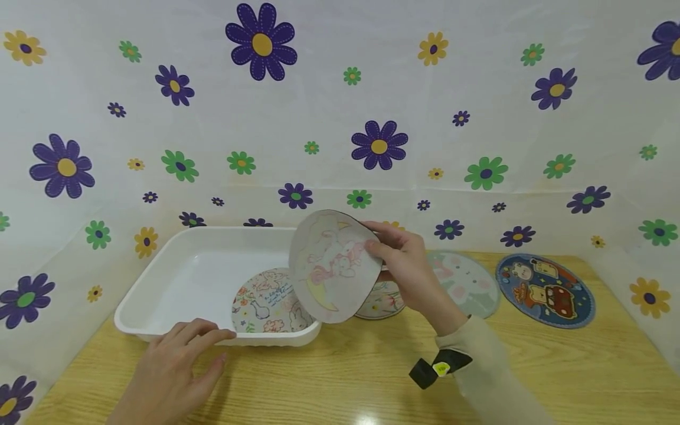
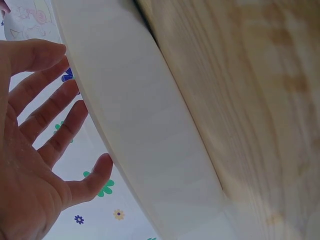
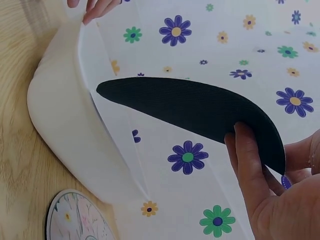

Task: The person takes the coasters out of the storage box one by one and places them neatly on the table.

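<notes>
My right hand [image 1: 411,268] pinches a round mat [image 1: 329,265] by its right edge, thumb on the printed face. The mat is tilted over the right end of a white plastic tray [image 1: 180,283]; its face shows a pink drawing and a yellow moon. Its dark underside, with fingers pressed against it, shows in the right wrist view. In the tray lies another round mat [image 1: 262,304] with flower and rabbit prints, partly covered by the held one. My left hand [image 1: 177,363] rests its fingertips at the tray's front rim [image 2: 95,125].
Right of the tray, a floral mat [image 1: 385,301], a pale green mat [image 1: 467,283] and a dark blue bear mat [image 1: 547,289] lie on the wooden table [image 1: 372,378]. A flower-patterned white sheet [image 1: 319,106] hangs behind and at both sides.
</notes>
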`<state>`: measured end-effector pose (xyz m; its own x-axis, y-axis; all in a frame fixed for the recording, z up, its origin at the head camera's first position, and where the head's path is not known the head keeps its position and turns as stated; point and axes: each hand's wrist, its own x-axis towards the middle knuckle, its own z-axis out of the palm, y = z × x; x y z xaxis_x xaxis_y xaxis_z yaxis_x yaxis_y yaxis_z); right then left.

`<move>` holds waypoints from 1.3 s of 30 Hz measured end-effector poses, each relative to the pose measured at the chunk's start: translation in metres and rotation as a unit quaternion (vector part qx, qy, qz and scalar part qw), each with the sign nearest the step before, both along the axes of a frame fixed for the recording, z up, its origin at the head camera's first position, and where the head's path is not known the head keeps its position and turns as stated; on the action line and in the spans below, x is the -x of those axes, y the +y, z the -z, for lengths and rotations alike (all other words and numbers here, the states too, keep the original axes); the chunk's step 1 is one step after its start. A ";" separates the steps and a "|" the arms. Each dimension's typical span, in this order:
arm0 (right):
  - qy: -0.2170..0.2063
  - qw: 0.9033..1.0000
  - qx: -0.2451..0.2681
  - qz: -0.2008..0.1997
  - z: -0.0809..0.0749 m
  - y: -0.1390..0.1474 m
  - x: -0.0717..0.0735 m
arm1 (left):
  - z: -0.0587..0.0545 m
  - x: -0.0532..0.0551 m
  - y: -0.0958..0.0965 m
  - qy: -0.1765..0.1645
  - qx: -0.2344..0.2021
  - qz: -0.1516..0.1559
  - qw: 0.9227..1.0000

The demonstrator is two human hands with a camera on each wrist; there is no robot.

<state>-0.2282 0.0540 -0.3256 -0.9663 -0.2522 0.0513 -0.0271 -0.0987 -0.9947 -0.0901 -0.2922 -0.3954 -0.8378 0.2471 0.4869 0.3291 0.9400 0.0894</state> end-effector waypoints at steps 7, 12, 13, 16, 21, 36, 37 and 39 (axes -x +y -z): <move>0.013 0.999 -0.033 0.007 -0.002 0.011 -0.004 | 0.000 0.001 0.000 0.001 0.002 0.001 1.000; 0.036 0.998 -0.051 0.007 -0.005 0.020 -0.007 | -0.002 0.001 -0.001 -0.008 -0.002 -0.001 1.000; 0.039 0.998 -0.055 0.008 -0.006 0.022 -0.007 | -0.003 0.001 -0.001 -0.010 -0.003 -0.002 1.000; 0.043 0.997 -0.064 0.013 -0.008 0.027 -0.010 | -0.004 0.001 -0.001 -0.010 -0.002 -0.003 1.000; 0.052 0.995 -0.081 0.021 -0.011 0.035 -0.013 | -0.004 0.001 -0.001 -0.013 -0.001 -0.006 1.000; 0.073 0.983 -0.164 0.042 -0.007 0.062 -0.018 | -0.003 0.000 0.000 -0.022 -0.005 -0.010 1.000; 0.073 0.983 -0.165 0.042 -0.006 0.064 -0.018 | -0.003 0.000 0.000 -0.019 -0.004 -0.008 1.000; 0.068 0.983 -0.167 0.042 -0.005 0.069 -0.018 | -0.002 0.000 0.000 -0.011 -0.004 -0.007 1.000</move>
